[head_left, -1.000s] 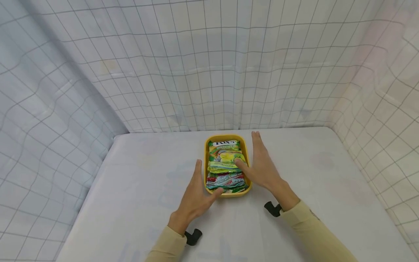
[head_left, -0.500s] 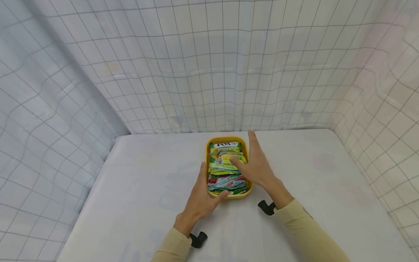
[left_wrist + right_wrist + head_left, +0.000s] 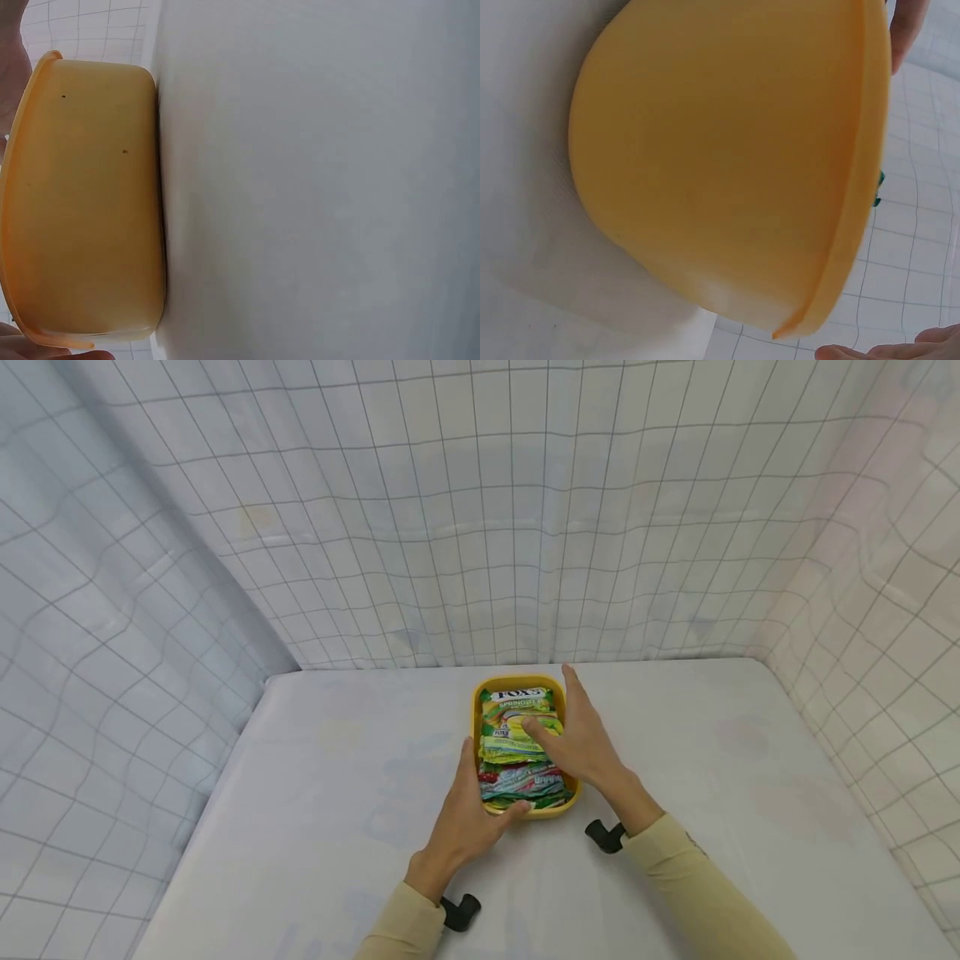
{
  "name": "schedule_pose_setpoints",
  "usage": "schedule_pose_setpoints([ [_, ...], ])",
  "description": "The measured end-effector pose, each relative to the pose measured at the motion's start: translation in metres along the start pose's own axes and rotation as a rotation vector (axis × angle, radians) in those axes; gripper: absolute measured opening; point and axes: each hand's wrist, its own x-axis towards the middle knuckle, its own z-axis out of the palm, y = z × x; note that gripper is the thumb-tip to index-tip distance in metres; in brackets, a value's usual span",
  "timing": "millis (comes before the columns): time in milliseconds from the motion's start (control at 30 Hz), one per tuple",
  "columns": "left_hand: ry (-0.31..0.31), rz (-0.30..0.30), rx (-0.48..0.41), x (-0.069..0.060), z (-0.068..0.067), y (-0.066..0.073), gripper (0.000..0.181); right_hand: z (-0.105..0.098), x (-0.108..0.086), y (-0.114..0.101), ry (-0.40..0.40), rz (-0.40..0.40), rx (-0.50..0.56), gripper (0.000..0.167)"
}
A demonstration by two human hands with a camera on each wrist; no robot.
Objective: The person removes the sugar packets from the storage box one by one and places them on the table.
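Note:
A yellow plastic tub [image 3: 555, 812] stands on the table, filled with candy packets. On top lies a green Fox's Spring Tea packet [image 3: 510, 747], with a red and pale blue packet [image 3: 513, 781] nearer to me. My left hand [image 3: 461, 818] lies along the tub's left side, fingers straight, its thumb at the near rim. Along the right side runs my right hand [image 3: 585, 747], fingers extended and thumb over the packets. The tub wall [image 3: 86, 202] fills the left part of the left wrist view. In the right wrist view, fingertips [image 3: 907, 351] show below the tub [image 3: 720, 150].
A white cloth-covered table [image 3: 337, 827] extends around the tub. White curtains with a grid pattern [image 3: 510, 543] hang behind it and on both sides. Black wrist mounts [image 3: 459, 912] sit under both wrists.
Both hands have drawn in toward the tub, the left moving right and the right moving left. The tub shifts slightly down in the head view, along with the table edge.

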Motion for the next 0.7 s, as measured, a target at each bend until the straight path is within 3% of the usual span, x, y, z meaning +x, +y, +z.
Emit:
schedule_pose_setpoints([
  [333,-0.001,0.047,0.042,0.001,0.004,-0.002,0.124,0.009,0.002,0.000,-0.042,0.067,0.037,0.104],
  [700,0.009,0.010,0.097,0.003,0.005,0.001,0.122,0.013,0.008,-0.003,-0.073,0.118,0.048,0.097],
])
